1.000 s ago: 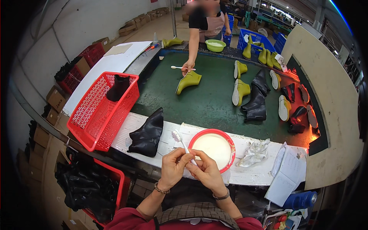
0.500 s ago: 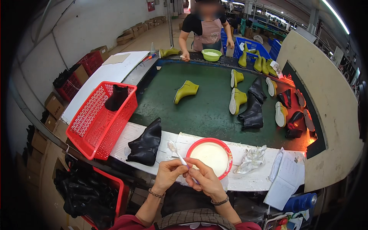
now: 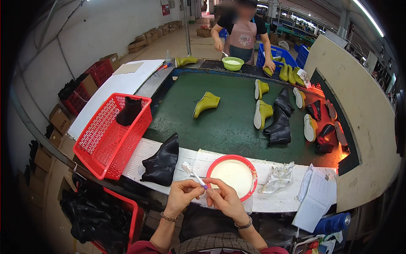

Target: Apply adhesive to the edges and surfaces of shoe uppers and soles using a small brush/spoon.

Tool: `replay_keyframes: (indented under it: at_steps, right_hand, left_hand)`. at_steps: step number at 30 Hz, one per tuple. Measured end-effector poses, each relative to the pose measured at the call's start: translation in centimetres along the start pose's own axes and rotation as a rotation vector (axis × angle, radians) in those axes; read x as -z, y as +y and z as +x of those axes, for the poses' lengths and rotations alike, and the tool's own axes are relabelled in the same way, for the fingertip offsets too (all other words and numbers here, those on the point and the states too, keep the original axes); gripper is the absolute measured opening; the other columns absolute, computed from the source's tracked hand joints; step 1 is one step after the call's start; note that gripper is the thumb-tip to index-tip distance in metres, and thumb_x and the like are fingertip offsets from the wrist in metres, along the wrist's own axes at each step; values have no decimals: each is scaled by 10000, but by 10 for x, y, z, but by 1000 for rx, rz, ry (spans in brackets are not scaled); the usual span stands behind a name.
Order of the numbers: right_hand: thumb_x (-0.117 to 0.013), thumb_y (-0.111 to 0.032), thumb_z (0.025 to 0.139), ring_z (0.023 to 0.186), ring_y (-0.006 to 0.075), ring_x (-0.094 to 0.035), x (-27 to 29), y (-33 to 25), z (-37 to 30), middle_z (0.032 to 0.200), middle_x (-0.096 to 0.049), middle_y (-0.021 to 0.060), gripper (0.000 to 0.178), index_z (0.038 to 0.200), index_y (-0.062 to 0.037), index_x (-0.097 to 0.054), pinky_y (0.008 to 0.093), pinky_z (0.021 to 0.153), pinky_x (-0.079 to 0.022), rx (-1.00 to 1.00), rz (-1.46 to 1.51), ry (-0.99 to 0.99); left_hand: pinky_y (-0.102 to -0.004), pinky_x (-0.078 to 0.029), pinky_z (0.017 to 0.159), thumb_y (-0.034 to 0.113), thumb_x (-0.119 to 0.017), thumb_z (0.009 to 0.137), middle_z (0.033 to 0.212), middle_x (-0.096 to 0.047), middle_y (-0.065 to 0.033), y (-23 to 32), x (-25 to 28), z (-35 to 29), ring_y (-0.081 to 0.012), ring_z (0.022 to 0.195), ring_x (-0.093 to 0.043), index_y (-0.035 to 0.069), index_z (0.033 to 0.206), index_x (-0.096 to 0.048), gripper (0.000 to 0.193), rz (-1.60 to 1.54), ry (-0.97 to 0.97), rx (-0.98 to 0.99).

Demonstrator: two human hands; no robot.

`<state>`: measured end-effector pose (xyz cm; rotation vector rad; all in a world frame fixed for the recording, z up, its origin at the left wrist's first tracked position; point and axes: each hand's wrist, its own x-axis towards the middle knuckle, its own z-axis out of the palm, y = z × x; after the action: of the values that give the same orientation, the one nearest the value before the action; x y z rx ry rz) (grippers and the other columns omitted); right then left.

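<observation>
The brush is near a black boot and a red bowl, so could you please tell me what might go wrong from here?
Any residue on the brush might drip onto the bench or the boot to its left. The right hand looks close to the bowl, so a bump could spill the pale liquid. A larger spill might reach the cloth.

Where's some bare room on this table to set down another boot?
The green tabletop is bare from the lone green boot toward the red bowl, and between that boot and the two green boots to its right. The right side is crowded with green and black boots. So is the white ledge: black boot, bowl, cloth, papers.
</observation>
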<state>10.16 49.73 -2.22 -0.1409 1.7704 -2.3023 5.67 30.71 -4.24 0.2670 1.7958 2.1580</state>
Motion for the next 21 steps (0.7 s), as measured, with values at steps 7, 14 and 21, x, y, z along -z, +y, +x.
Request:
replay_keyframes:
  at_steps: [7, 14, 21]
  right_hand:
    - [-527, -189, 1080, 518, 3, -407, -3, -4, -5, 712, -603, -10, 352, 1416, -82, -536, 166, 472, -293, -82, 63, -99]
    - [-523, -186, 1081, 517, 3, -406, -10, -6, -1, 712, -603, -12, 349, 1412, -78, -535, 161, 469, -287, -72, 61, -74]
    - [-543, -164, 1069, 533, 11, -423, -16, -7, 0, 691, -580, -14, 318, 1364, -44, -558, 178, 476, -300, -45, 21, 16]
  left_hand:
    - [-244, -527, 638, 4, -739, 888, 834, -715, -80, -2, 13, -1, -119, 697, -652, -39, 910, -731, 49, -72, -59, -7]
    - [-226, -490, 639, 8, -688, 922, 810, -672, -32, -13, 12, -1, -85, 694, -608, -23, 971, -687, 58, -172, -66, -24]
    - [-252, -483, 632, 51, -635, 926, 809, -657, -50, -11, 6, 3, -113, 674, -597, -10, 951, -662, 71, -219, -53, -14]
